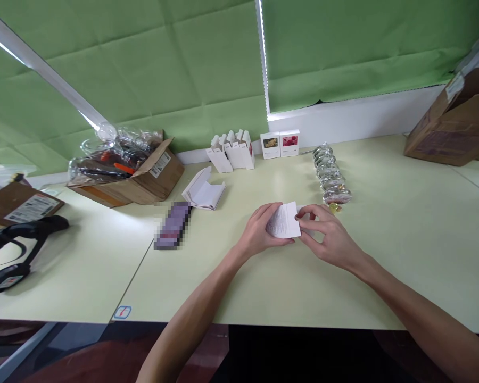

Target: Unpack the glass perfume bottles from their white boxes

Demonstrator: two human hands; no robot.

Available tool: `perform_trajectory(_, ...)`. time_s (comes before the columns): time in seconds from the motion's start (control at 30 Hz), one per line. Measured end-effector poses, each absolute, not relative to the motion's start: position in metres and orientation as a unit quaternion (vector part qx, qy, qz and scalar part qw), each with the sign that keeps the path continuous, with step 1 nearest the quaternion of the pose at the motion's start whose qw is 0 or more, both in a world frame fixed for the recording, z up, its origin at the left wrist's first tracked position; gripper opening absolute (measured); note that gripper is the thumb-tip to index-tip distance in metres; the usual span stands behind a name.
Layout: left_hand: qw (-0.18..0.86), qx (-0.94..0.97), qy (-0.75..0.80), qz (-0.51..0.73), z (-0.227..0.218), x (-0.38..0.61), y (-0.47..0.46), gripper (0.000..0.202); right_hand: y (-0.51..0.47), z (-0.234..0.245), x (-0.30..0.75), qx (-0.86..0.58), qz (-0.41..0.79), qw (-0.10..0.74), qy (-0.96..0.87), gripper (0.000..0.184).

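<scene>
Just above the table, my left hand [262, 229] is closed round a small white box [284, 222] with fine print on the side facing me. My right hand [328, 234] is at the box's right end, thumb and fingers pinched on its edge; whether they grip a flap or something else there is hidden. Beyond my right hand lies a row of clear packets [328, 173] with silvery edges, and a small yellowish packet [334, 208] sits at its near end.
Several white boxes with raised flaps [233, 151] stand at the back. To their right are two picture-fronted boxes [280, 144]. A folded white paper stack [205, 194] and a blurred-out phone-like object [173, 226] lie left. Cardboard boxes [159, 173] and black headgear [24, 250] stand farther left; another carton [455, 122] is right.
</scene>
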State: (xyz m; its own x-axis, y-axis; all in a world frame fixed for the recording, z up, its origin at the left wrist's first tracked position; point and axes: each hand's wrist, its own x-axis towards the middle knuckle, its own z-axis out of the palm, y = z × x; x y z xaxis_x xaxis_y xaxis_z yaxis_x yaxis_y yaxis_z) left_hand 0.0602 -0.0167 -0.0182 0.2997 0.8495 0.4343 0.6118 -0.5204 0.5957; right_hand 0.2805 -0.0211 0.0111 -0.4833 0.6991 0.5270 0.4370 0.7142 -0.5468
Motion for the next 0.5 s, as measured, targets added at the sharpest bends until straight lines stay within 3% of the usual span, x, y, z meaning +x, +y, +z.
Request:
perform_trajectory(0.23, 0.176, 0.779, 0.471, 0.375, -0.0158, 0.0605, -0.0165, 0.083, -0.0220, 0.0162, 0.2801, -0.338, 0.247, 0.403, -0.814, 0.012)
perform_trajectory(0.37, 0.199, 0.755, 0.482, 0.398, -0.0149, 0.0602, -0.0153, 0.075, -0.0238, 0.0198, 0.2795, -0.355, 0.344, 0.331, -0.804, 0.027)
perform_trajectory(0.5, 0.207, 0.745, 0.492, 0.399, -0.0136, 0.0595, -0.0147, 0.073, -0.0267, 0.0201, 0.2768, -0.364, 0.361, 0.279, -0.812, 0.034)
